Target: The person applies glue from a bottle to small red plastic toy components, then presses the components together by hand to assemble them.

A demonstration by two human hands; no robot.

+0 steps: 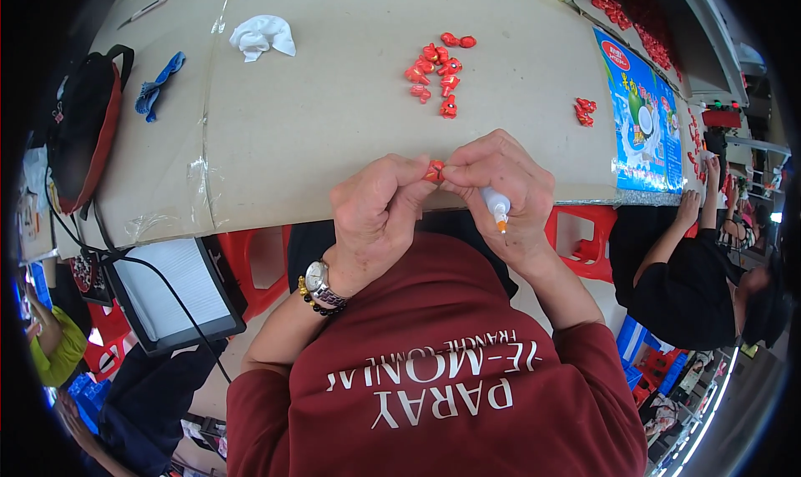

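Over the near edge of the table, my left hand [380,198] and my right hand [509,189] meet, fingertips pinched on a small shiny red figure piece [434,172]. Its details are mostly covered by the fingers. A small white squeeze bottle [496,203] with an orange tip is tucked in my right hand, its tip pointing down toward me. Beyond my hands lies a loose group of several similar red pieces [449,83], some with black and gold marks. Farther right sits a smaller cluster of red pieces [585,112].
Cardboard covers the table [334,127]. On it lie a crumpled white tissue [264,37], a blue cloth strip [157,87], a pen-like tool [143,12] and a black bag [90,123]. A blue printed sheet [641,114] lies right, near a co-worker's arm [672,235]. Red stools [584,231] stand below.
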